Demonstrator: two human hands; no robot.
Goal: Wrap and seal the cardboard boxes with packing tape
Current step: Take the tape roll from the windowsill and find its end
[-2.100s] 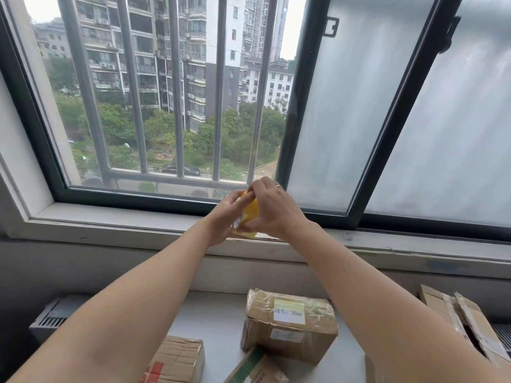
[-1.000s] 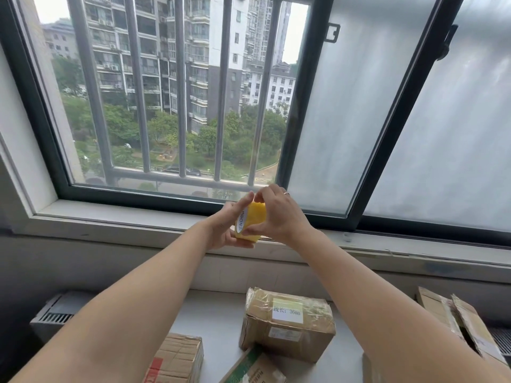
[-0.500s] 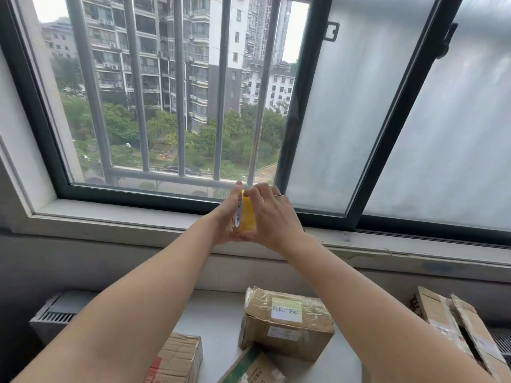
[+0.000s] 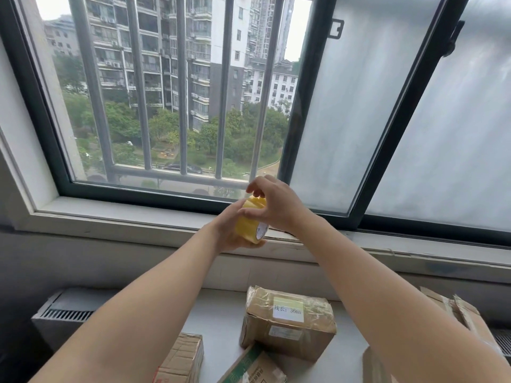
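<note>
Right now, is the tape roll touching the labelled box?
Apart. The head view shows the left hand and right hand holding the tape roll up by the sill, well above the labelled box.

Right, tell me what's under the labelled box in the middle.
The labelled box stands on the grey ledge. A green-printed carton overlaps its near lower edge; whether it reaches under the box cannot be told. The box hides the ledge beneath it.

Yellow tape roll (image 4: 245, 226) above cardboard boxes (image 4: 287, 327)

White label (image 4: 288, 310) on the taped cardboard box (image 4: 309, 345): "线长: 36mm".
</note>
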